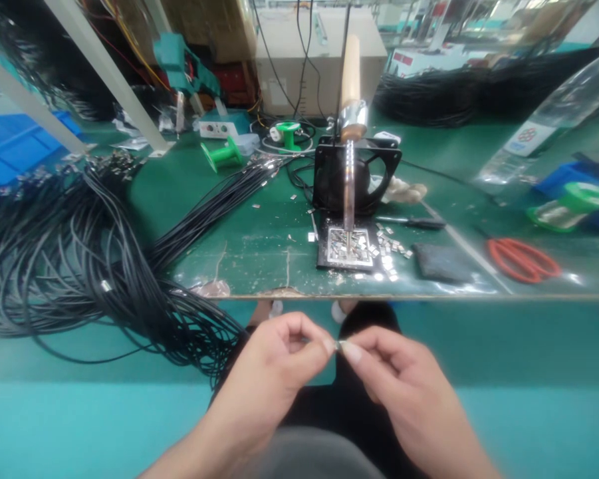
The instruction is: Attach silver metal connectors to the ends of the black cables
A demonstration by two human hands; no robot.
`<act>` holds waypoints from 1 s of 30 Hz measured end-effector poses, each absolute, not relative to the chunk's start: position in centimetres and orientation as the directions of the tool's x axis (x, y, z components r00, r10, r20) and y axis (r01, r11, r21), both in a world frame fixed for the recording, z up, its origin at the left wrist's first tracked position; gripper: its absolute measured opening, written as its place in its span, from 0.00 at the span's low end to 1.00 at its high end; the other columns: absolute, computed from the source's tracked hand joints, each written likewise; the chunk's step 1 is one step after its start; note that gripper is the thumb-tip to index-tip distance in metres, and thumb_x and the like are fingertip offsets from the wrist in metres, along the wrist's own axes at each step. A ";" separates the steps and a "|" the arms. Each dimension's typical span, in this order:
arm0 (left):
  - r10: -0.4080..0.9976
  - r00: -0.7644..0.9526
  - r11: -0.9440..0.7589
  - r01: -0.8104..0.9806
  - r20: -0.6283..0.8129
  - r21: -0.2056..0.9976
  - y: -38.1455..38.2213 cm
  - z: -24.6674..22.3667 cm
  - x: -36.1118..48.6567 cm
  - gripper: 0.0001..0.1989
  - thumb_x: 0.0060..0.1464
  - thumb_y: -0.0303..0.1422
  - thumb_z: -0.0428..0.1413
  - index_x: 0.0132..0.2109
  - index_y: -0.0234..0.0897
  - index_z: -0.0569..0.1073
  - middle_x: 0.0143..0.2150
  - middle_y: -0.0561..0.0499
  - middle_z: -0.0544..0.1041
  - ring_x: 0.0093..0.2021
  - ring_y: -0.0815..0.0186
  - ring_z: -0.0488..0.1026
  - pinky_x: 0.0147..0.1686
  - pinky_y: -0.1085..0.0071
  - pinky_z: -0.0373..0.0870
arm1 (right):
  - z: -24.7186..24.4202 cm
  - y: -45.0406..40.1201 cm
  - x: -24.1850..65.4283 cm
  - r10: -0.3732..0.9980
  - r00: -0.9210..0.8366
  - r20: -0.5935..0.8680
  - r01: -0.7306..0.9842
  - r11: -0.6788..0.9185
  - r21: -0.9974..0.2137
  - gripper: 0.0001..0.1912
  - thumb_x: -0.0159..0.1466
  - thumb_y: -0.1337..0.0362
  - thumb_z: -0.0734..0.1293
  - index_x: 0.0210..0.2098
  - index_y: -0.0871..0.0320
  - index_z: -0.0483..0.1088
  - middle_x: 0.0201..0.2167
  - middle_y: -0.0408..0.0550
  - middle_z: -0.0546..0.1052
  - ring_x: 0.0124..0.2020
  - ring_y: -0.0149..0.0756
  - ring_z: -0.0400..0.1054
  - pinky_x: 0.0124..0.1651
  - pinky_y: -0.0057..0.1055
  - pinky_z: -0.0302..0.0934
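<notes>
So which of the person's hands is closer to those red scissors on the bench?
Right. The right hand sits below and left of the red scissors; the left hand is further left, beyond it.

Green bench (pixel 259 246) carries black cables (pixel 54 253), red scissors (pixel 523 258).

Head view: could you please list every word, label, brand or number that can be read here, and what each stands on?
None can be read.
Plastic bottle: label with a red emblem, text blurred.
Cardboard box: pale sticker, too small.
White device: red and green marks, no legible text.
</notes>
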State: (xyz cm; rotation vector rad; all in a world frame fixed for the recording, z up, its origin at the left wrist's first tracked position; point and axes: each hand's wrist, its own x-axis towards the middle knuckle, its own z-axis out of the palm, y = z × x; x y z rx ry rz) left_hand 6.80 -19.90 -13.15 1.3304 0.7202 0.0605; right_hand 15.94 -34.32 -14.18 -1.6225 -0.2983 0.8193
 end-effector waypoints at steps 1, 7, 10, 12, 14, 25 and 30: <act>0.433 0.782 0.270 0.361 -0.448 0.892 -19.9 -13.2 6.8 0.07 0.55 0.34 0.64 0.32 0.37 0.77 0.34 0.52 0.80 0.37 0.65 0.71 0.41 0.68 0.64 | -14.2 -34.3 15.9 0.610 0.716 -0.340 -0.251 -0.229 -0.940 0.18 0.63 0.50 0.73 0.27 0.58 0.77 0.19 0.38 0.63 0.23 0.26 0.52 0.26 0.25 0.50; 0.421 0.780 0.296 0.365 -0.464 0.883 -19.6 -13.5 6.9 0.08 0.55 0.35 0.65 0.33 0.36 0.77 0.35 0.51 0.80 0.37 0.66 0.71 0.41 0.69 0.64 | -14.2 -34.3 16.0 0.617 0.709 -0.341 -0.255 -0.227 -0.940 0.18 0.63 0.50 0.73 0.27 0.58 0.77 0.20 0.37 0.63 0.24 0.27 0.51 0.27 0.24 0.51; 0.415 0.787 0.309 0.349 -0.456 0.885 -19.6 -13.3 7.0 0.07 0.55 0.33 0.65 0.32 0.36 0.77 0.35 0.52 0.80 0.37 0.66 0.72 0.41 0.70 0.64 | -14.3 -34.3 16.1 0.627 0.702 -0.339 -0.239 -0.242 -0.940 0.18 0.63 0.50 0.73 0.27 0.58 0.76 0.20 0.38 0.63 0.24 0.27 0.52 0.26 0.25 0.50; 0.404 0.795 0.325 0.338 -0.453 0.883 -19.5 -13.1 7.1 0.07 0.55 0.33 0.65 0.31 0.36 0.76 0.35 0.52 0.81 0.37 0.67 0.72 0.41 0.71 0.64 | -14.3 -34.4 16.2 0.632 0.697 -0.339 -0.231 -0.250 -0.940 0.18 0.63 0.49 0.73 0.28 0.58 0.76 0.20 0.38 0.63 0.24 0.27 0.52 0.26 0.25 0.51; 0.394 0.801 0.338 0.330 -0.451 0.881 -19.5 -12.9 7.2 0.07 0.55 0.32 0.65 0.31 0.36 0.76 0.35 0.52 0.80 0.37 0.68 0.71 0.41 0.71 0.64 | -14.3 -34.4 16.3 0.643 0.688 -0.337 -0.227 -0.252 -0.941 0.18 0.64 0.49 0.73 0.28 0.58 0.77 0.20 0.38 0.62 0.24 0.27 0.52 0.26 0.25 0.52; 0.376 0.797 0.328 0.363 -0.473 0.872 -19.2 -12.9 7.2 0.08 0.53 0.32 0.65 0.29 0.35 0.75 0.31 0.54 0.78 0.30 0.71 0.66 0.32 0.73 0.59 | -14.7 -34.7 17.5 0.737 0.597 -0.315 -0.169 -0.269 -0.948 0.18 0.65 0.49 0.71 0.30 0.58 0.76 0.21 0.38 0.63 0.23 0.27 0.51 0.25 0.24 0.49; 0.379 0.791 0.306 0.382 -0.480 0.872 -19.2 -12.8 7.5 0.08 0.52 0.32 0.64 0.29 0.35 0.75 0.30 0.55 0.77 0.27 0.73 0.60 0.29 0.73 0.56 | -14.5 -34.6 17.7 0.728 0.596 -0.338 -0.171 -0.296 -0.940 0.19 0.65 0.48 0.71 0.30 0.59 0.76 0.22 0.39 0.64 0.24 0.27 0.52 0.26 0.25 0.49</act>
